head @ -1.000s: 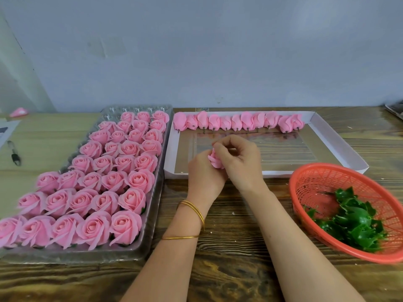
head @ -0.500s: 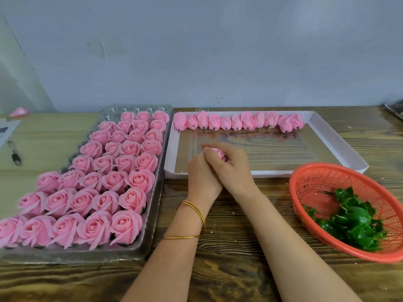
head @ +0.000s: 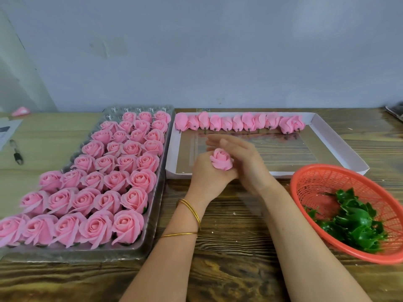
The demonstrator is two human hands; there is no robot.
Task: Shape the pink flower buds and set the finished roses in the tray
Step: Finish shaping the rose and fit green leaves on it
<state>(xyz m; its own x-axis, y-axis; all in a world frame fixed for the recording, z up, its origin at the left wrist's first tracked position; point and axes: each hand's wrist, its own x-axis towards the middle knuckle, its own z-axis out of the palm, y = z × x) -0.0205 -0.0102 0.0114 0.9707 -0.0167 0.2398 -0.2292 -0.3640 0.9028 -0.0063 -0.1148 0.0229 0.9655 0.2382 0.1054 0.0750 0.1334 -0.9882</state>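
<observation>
at the near edge of the wooden tabletop (head: 229, 269) the person's two forearms reach in, and the left wrist carries two thin gold bangles (head: 192, 211). to their left lies a clear plastic tray (head: 152, 236) packed with rows of opened pink roses (head: 127, 225). to their right sits a red mesh basket (head: 293, 192) holding a heap of green leafy pieces (head: 353, 225).

further in, the hands meet over the near rim of a shallow white box (head: 333, 141). the left hand (head: 207, 177) has its grip closed from below around the base of a single pink rose (head: 221, 159), which stands upright with its petals facing up. the right hand (head: 246, 162) is blurred; its grip is open, fingers held out nearly straight and together, with the palm against the right side of that flower.

along the far side of the box a row of closed pink buds (head: 237, 123) lies side by side, short dark stems pointing toward the person. at the far left a pen (head: 16, 152) rests on the lighter wood. behind everything stands a plain grey-blue wall (head: 218, 51).
</observation>
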